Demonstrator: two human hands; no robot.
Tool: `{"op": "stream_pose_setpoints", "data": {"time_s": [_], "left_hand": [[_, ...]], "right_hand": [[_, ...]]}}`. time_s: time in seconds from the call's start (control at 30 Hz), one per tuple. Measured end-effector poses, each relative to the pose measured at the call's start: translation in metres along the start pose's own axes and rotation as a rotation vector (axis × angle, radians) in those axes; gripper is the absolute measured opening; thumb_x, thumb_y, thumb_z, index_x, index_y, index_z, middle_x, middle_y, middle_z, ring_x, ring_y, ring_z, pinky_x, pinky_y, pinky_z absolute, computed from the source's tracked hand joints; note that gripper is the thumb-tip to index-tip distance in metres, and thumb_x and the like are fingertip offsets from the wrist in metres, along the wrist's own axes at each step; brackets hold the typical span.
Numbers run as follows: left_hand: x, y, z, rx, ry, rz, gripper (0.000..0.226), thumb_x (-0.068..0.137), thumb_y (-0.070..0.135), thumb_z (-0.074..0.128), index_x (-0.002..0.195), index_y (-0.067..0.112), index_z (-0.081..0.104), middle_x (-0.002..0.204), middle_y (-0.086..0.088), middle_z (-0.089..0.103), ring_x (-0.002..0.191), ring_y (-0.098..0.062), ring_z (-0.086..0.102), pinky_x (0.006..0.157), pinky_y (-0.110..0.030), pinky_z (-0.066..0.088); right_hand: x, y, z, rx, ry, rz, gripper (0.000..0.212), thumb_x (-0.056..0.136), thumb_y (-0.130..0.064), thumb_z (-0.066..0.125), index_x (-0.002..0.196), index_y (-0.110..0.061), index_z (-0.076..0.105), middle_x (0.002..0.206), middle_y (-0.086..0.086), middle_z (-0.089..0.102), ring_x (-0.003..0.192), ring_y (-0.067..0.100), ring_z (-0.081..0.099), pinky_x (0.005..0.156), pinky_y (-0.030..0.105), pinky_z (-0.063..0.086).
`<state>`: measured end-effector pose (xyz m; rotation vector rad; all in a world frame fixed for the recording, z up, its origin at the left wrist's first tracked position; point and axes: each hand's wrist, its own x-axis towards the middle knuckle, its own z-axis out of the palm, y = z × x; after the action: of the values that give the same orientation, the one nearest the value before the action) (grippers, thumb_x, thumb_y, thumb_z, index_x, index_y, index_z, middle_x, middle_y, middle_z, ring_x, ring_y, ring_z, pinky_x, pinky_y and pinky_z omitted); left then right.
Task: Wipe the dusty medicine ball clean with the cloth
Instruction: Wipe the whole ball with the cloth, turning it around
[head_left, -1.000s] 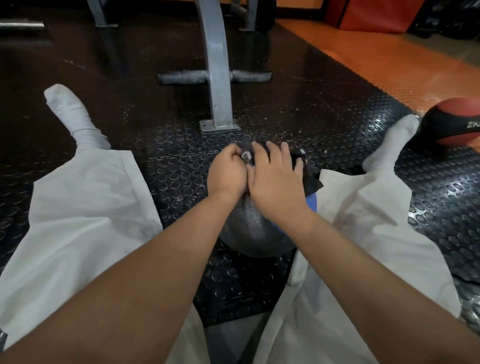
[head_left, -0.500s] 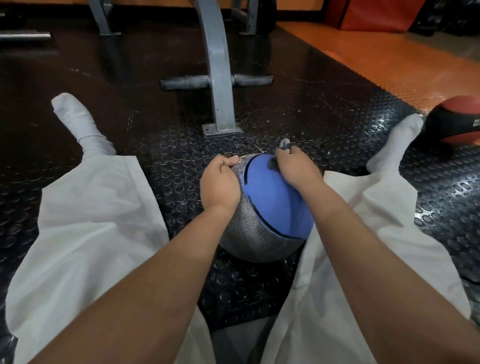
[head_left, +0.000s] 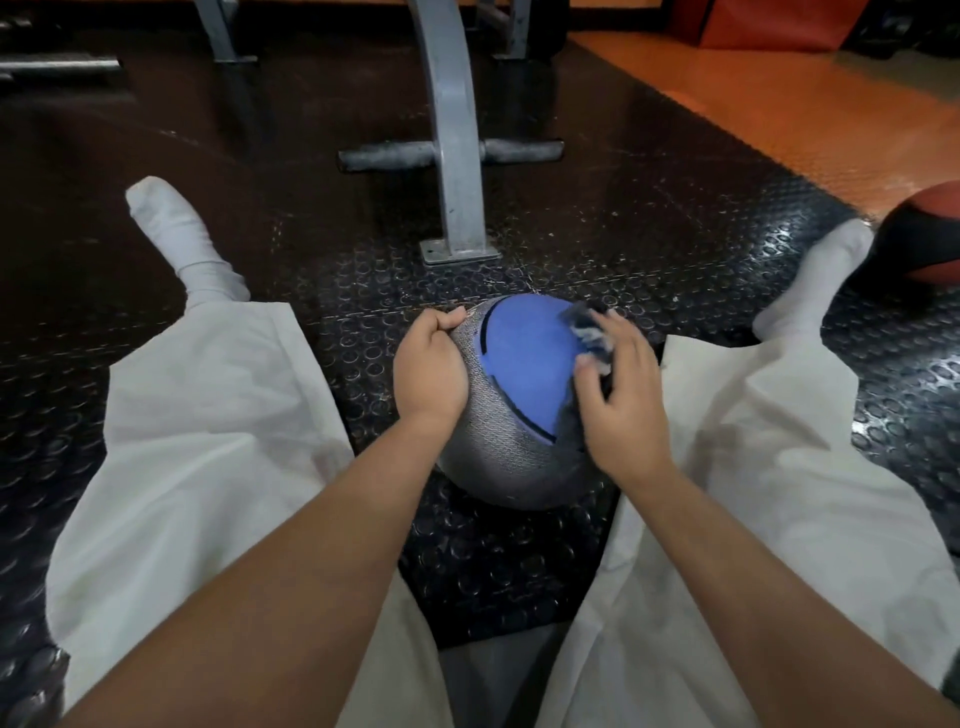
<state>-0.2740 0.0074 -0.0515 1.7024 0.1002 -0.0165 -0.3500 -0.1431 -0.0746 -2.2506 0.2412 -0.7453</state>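
Note:
A grey and blue medicine ball (head_left: 519, 395) sits on the black studded floor between my outstretched legs. My left hand (head_left: 428, 369) rests against the ball's left side with its fingers curled. My right hand (head_left: 621, 395) grips a dark bunched cloth (head_left: 587, 332) and holds it against the ball's upper right side. Most of the cloth is hidden under that hand.
A grey metal machine leg (head_left: 452, 156) with a floor plate stands just beyond the ball. A red and black medicine ball (head_left: 919, 239) lies by my right foot. Orange flooring (head_left: 779, 104) runs along the far right.
My right hand has slid with the cloth from the top of the ball down its right side, uncovering the blue panel. My left hand stayed on the left side.

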Motion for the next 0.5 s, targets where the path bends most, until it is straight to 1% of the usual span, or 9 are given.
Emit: {"op": "stream_pose_setpoints", "data": {"time_s": [0.03, 0.1, 0.17, 0.2, 0.27, 0.3, 0.37, 0.43, 0.5], "left_hand": [[-0.007, 0.002, 0.003, 0.049, 0.020, 0.021, 0.036, 0.098, 0.006, 0.033, 0.106, 0.016, 0.067, 0.127, 0.009, 0.061, 0.110, -0.008, 0.053, 0.092, -0.022, 0.036], [-0.019, 0.005, 0.010, 0.172, 0.071, 0.071, 0.032, 0.100, 0.008, 0.032, 0.116, 0.013, 0.058, 0.129, 0.005, 0.056, 0.108, -0.012, 0.051, 0.087, -0.025, 0.036], [-0.027, 0.008, 0.015, 0.316, 0.108, 0.096, 0.025, 0.099, 0.011, 0.035, 0.116, 0.012, 0.054, 0.122, -0.002, 0.051, 0.110, -0.020, 0.049, 0.091, -0.036, 0.040], [-0.029, 0.010, 0.015, 0.376, 0.118, 0.087, 0.019, 0.098, 0.012, 0.037, 0.110, 0.013, 0.052, 0.115, -0.003, 0.048, 0.109, -0.023, 0.048, 0.092, -0.040, 0.040], [-0.029, 0.015, 0.015, 0.442, 0.119, 0.101, 0.008, 0.096, 0.014, 0.042, 0.100, 0.013, 0.049, 0.107, -0.002, 0.042, 0.107, -0.025, 0.046, 0.091, -0.040, 0.038], [-0.029, 0.019, 0.016, 0.470, 0.097, 0.138, 0.009, 0.095, 0.014, 0.044, 0.101, 0.012, 0.050, 0.108, -0.003, 0.044, 0.108, -0.025, 0.045, 0.092, -0.039, 0.036], [-0.027, 0.030, 0.022, 0.538, -0.003, 0.252, 0.019, 0.094, 0.014, 0.046, 0.111, 0.011, 0.055, 0.118, -0.006, 0.050, 0.114, -0.024, 0.045, 0.098, -0.035, 0.033], [-0.024, 0.043, 0.033, 0.650, -0.124, 0.325, 0.026, 0.096, 0.017, 0.045, 0.118, 0.014, 0.057, 0.126, -0.005, 0.053, 0.120, -0.023, 0.046, 0.106, -0.036, 0.032], [-0.017, 0.050, 0.039, 0.775, -0.190, 0.331, 0.029, 0.098, 0.023, 0.041, 0.122, 0.019, 0.057, 0.130, -0.003, 0.057, 0.123, -0.025, 0.048, 0.108, -0.043, 0.033]], "right_hand": [[0.007, 0.000, -0.002, 0.087, 0.011, 0.133, 0.046, 0.091, -0.038, 0.039, 0.128, -0.015, 0.053, 0.131, 0.008, 0.052, 0.127, 0.024, 0.044, 0.108, 0.040, 0.032], [0.026, 0.000, -0.010, 0.187, -0.050, 0.416, 0.041, 0.095, -0.039, 0.038, 0.127, -0.016, 0.051, 0.128, 0.010, 0.053, 0.121, 0.027, 0.047, 0.099, 0.040, 0.036], [0.042, 0.000, -0.018, 0.120, -0.191, 0.605, 0.047, 0.098, -0.043, 0.035, 0.137, -0.018, 0.042, 0.138, 0.011, 0.047, 0.125, 0.029, 0.043, 0.098, 0.041, 0.033], [0.047, -0.002, -0.020, 0.064, -0.235, 0.633, 0.051, 0.098, -0.044, 0.033, 0.142, -0.018, 0.038, 0.143, 0.012, 0.043, 0.128, 0.030, 0.041, 0.100, 0.041, 0.032], [0.049, -0.012, -0.014, -0.049, -0.231, 0.577, 0.053, 0.098, -0.044, 0.032, 0.142, -0.015, 0.036, 0.145, 0.015, 0.040, 0.130, 0.033, 0.038, 0.104, 0.044, 0.030], [0.046, -0.019, -0.010, -0.098, -0.195, 0.510, 0.051, 0.098, -0.043, 0.033, 0.139, -0.013, 0.039, 0.143, 0.016, 0.041, 0.130, 0.033, 0.038, 0.105, 0.045, 0.030], [0.035, -0.027, -0.001, -0.182, -0.140, 0.309, 0.047, 0.097, -0.041, 0.035, 0.135, -0.014, 0.044, 0.144, 0.012, 0.042, 0.132, 0.030, 0.036, 0.108, 0.048, 0.029], [0.024, -0.027, 0.001, -0.177, -0.153, 0.102, 0.047, 0.098, -0.043, 0.036, 0.140, -0.022, 0.042, 0.149, 0.003, 0.038, 0.139, 0.023, 0.029, 0.113, 0.047, 0.025], [0.019, -0.019, 0.000, -0.067, -0.174, 0.027, 0.049, 0.095, -0.044, 0.037, 0.140, -0.024, 0.044, 0.146, -0.001, 0.041, 0.137, 0.017, 0.032, 0.113, 0.038, 0.025]]}}
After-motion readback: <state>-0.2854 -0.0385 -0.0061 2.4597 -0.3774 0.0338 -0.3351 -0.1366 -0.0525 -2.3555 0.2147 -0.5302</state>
